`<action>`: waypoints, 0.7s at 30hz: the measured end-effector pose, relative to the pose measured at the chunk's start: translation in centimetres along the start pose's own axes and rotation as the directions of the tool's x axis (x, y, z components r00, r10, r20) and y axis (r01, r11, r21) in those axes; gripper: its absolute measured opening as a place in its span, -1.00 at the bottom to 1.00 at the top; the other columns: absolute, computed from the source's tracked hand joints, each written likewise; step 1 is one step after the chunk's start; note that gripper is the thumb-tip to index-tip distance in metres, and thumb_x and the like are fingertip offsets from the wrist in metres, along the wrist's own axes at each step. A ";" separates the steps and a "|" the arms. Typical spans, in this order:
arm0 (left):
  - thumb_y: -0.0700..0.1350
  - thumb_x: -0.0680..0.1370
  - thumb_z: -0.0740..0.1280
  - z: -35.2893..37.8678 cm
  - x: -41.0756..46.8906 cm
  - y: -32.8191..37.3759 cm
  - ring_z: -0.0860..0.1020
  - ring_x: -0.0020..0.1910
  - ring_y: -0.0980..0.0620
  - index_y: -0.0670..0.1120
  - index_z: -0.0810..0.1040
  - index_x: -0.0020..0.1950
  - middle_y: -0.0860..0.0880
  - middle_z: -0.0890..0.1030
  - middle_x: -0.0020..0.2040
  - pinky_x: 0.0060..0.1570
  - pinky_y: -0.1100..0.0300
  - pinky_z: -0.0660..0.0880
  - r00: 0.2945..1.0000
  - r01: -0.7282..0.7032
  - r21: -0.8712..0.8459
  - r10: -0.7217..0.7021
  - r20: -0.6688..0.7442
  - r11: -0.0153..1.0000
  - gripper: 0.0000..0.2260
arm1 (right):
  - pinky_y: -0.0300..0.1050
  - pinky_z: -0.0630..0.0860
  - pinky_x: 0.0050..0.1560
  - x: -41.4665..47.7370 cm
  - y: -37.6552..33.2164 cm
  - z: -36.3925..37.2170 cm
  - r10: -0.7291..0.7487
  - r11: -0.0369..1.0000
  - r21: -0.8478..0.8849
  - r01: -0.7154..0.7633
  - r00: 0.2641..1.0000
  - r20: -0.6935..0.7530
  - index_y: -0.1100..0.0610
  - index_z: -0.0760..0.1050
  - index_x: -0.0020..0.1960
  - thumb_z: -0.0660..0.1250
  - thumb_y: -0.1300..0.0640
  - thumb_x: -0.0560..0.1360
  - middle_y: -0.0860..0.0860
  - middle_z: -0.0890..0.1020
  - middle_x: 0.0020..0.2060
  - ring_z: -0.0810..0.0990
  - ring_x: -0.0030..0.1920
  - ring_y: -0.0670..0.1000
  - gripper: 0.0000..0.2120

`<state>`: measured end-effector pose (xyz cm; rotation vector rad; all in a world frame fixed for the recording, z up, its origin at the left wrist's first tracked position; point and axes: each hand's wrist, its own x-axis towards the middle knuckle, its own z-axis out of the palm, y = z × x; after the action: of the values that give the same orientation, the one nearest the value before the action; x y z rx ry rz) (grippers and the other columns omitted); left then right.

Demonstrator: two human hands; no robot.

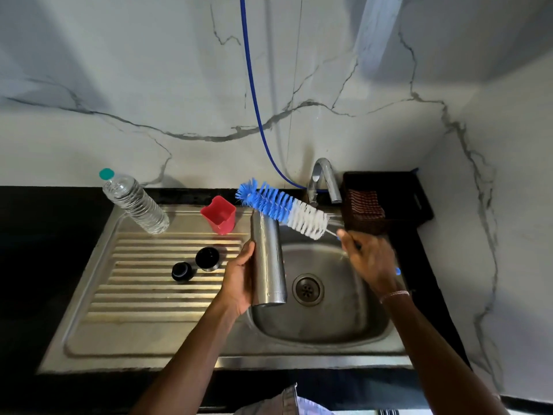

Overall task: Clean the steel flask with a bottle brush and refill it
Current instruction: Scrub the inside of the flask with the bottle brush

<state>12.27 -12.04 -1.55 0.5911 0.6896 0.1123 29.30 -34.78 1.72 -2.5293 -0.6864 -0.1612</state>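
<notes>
Over sink basin point(323, 330): my left hand point(239, 283) grips steel flask point(267, 259), uncapped, wet, brushed finish. Right hand point(371, 262) grips bottle brush point(282, 208), blue-white bristles. Count: one flask, one brush, two black caps point(207, 258).

One wide-angle view, worn on the person's head, looks forward and steeply down from the near edge of the black stone desk point(45, 241). It sits close. The inset stainless-steel sink point(155, 339) fills the lower middle, and the left grip point(239, 280) and right grip point(371, 262) reach in from the bottom of the frame. Beyond the desk's far edge the white veined marble wall point(179, 85) fills the upper half, and straight lines bow toward the frame's sides.
</notes>
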 end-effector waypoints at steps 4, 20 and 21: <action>0.01 0.64 0.28 0.1 -0.3 0.5 0.66 0.06 -0.23 -0.17 0.66 0.25 -0.24 0.66 0.19 0.23 -0.31 0.52 0.997 -0.013 -0.056 0.009 -0.071 0.998 -0.66 | -0.03 0.48 -0.42 -5.3 1.7 -0.4 -0.076 0.992 0.103 0.071 0.996 0.048 -0.03 0.51 -0.28 0.16 -0.33 0.61 -0.07 0.50 -0.52 0.54 -0.48 -0.04 -0.52; 0.22 0.60 0.29 0.8 0.3 0.2 0.66 0.04 -0.26 -0.19 0.70 0.19 -0.25 0.68 0.14 0.15 -0.13 0.55 0.998 0.064 -0.001 -0.064 0.010 0.998 -0.50 | 0.02 0.54 -0.28 -1.7 0.9 0.2 0.023 1.000 0.007 -0.023 1.000 -0.008 0.03 0.56 -0.19 0.03 -0.44 0.56 0.01 0.68 -0.33 0.67 -0.22 0.17 -0.39; 0.23 0.62 0.25 0.9 0.2 0.2 0.65 0.13 -0.26 -0.18 0.70 0.23 -0.24 0.65 0.24 0.23 -0.14 0.50 0.997 0.066 -0.010 -0.065 0.036 0.998 -0.48 | 0.00 0.53 -0.26 -0.9 0.5 0.4 0.034 0.999 -0.003 -0.034 0.999 -0.005 0.03 0.55 -0.22 0.02 -0.44 0.55 0.02 0.68 -0.33 0.67 -0.21 0.19 -0.39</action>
<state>13.01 -12.23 -0.95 0.5584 0.6726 0.0443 28.79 -35.34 0.90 -2.5416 -0.6411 -0.1565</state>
